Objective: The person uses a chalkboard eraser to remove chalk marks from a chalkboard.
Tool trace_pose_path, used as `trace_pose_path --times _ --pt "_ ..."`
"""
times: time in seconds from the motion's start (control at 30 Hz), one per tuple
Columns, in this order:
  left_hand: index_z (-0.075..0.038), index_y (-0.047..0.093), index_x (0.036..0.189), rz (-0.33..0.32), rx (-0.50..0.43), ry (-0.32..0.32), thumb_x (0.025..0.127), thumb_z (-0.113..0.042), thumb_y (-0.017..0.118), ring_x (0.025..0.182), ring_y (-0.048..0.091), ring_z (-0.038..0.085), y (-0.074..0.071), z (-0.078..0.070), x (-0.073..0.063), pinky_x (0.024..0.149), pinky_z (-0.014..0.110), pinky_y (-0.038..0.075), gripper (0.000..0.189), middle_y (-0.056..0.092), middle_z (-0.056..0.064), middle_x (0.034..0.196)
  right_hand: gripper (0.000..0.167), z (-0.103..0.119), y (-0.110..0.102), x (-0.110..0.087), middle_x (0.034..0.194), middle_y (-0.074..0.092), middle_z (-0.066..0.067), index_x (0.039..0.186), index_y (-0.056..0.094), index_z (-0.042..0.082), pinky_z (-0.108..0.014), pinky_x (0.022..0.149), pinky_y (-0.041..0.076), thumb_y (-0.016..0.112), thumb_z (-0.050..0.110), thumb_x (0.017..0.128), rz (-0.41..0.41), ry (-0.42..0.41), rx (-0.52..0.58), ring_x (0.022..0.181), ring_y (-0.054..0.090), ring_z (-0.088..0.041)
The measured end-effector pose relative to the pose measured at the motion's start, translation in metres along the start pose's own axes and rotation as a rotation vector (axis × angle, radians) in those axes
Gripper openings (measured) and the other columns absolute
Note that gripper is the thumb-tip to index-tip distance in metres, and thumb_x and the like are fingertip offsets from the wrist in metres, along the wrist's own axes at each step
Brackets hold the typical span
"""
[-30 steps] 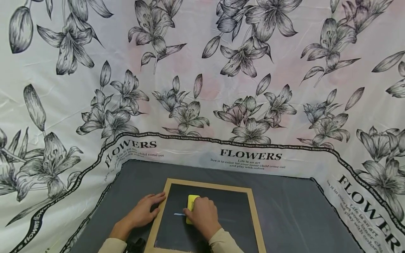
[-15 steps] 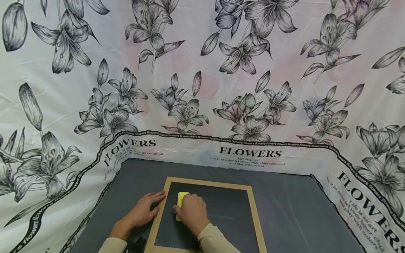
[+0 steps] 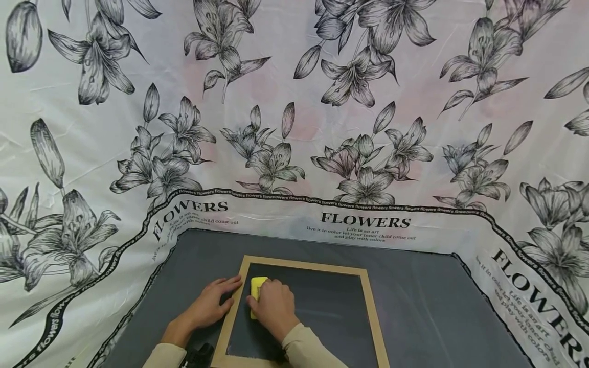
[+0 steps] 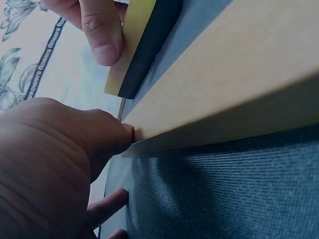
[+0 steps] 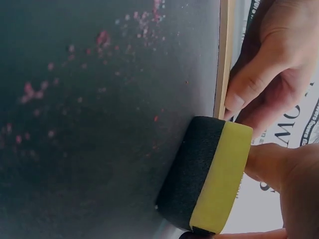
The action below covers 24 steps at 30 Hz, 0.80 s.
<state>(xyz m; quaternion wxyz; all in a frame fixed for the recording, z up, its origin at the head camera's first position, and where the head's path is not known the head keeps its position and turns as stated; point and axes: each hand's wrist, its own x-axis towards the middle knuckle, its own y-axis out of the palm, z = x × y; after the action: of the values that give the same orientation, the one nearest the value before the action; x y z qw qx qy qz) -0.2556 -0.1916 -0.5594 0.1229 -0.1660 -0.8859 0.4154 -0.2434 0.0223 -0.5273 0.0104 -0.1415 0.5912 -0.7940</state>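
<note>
A small chalkboard [image 3: 331,306] with a light wooden frame [image 3: 371,312] lies on the dark grey table. My right hand [image 3: 276,309] grips a yellow board eraser [image 3: 258,287] by its sides, near the board's left edge. In the right wrist view the eraser's black felt [image 5: 192,169] meets the dark surface, and the yellow back faces my palm. My left hand [image 3: 209,304] rests against the outer left side of the frame. In the left wrist view its thumb touches the frame's edge, with other fingertips [image 4: 117,198] down on the table.
Pink and white chalk crumbs [image 5: 102,39] are scattered over the board in the right wrist view. A black object [image 3: 202,355] lies beside the left forearm. Behind the table [image 3: 428,301] hangs a white cloth [image 3: 276,232] printed with flowers.
My right hand has slid the eraser leftward across the board, toward the frame. A pale chalk streak seen a second ago no longer shows. The left hand has stayed in place.
</note>
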Motion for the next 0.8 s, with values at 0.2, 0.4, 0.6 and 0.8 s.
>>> trace_pose_path --times 0.2,0.4,0.6,0.8 --pt "-0.001 0.063 0.153 0.003 -0.016 0.003 0.103 -0.005 0.069 0.152 0.042 0.06 0.002 0.0 -0.001 0.12 0.082 0.028 0.051 0.053 0.017 0.167 0.053 -0.004 0.001 -0.003 0.076 0.063 -0.005 0.095 0.078 0.002 -0.039 0.056 0.058 0.086 0.055 0.09 0.013 0.032 0.008 0.062 0.062 -0.021" --pt "-0.001 0.064 0.153 -0.011 -0.036 0.012 0.104 -0.005 0.069 0.151 0.042 0.06 0.003 -0.001 0.0 0.121 0.082 0.027 0.049 0.054 0.018 0.166 0.057 -0.009 -0.003 -0.005 0.077 0.064 -0.005 0.101 0.079 0.002 -0.042 0.058 0.058 0.086 0.057 0.09 0.01 0.053 -0.013 0.064 0.062 -0.022" --pt "-0.001 0.063 0.154 -0.021 -0.043 -0.002 0.104 -0.004 0.068 0.154 0.04 0.059 0.003 0.0 -0.002 0.122 0.082 0.025 0.05 0.052 0.016 0.168 0.058 -0.018 -0.007 -0.007 0.078 0.064 -0.005 0.102 0.078 0.002 -0.042 0.058 0.057 0.086 0.058 0.089 0.017 0.088 -0.03 0.064 0.062 -0.022" --pt "0.0 0.062 0.154 -0.018 -0.051 0.001 0.104 -0.004 0.068 0.154 0.039 0.06 0.002 0.0 -0.003 0.122 0.082 0.025 0.05 0.051 0.017 0.168 0.059 -0.029 -0.011 -0.009 0.079 0.064 -0.005 0.103 0.078 0.003 -0.044 0.058 0.056 0.086 0.059 0.088 0.034 0.123 -0.022 0.065 0.062 -0.023"
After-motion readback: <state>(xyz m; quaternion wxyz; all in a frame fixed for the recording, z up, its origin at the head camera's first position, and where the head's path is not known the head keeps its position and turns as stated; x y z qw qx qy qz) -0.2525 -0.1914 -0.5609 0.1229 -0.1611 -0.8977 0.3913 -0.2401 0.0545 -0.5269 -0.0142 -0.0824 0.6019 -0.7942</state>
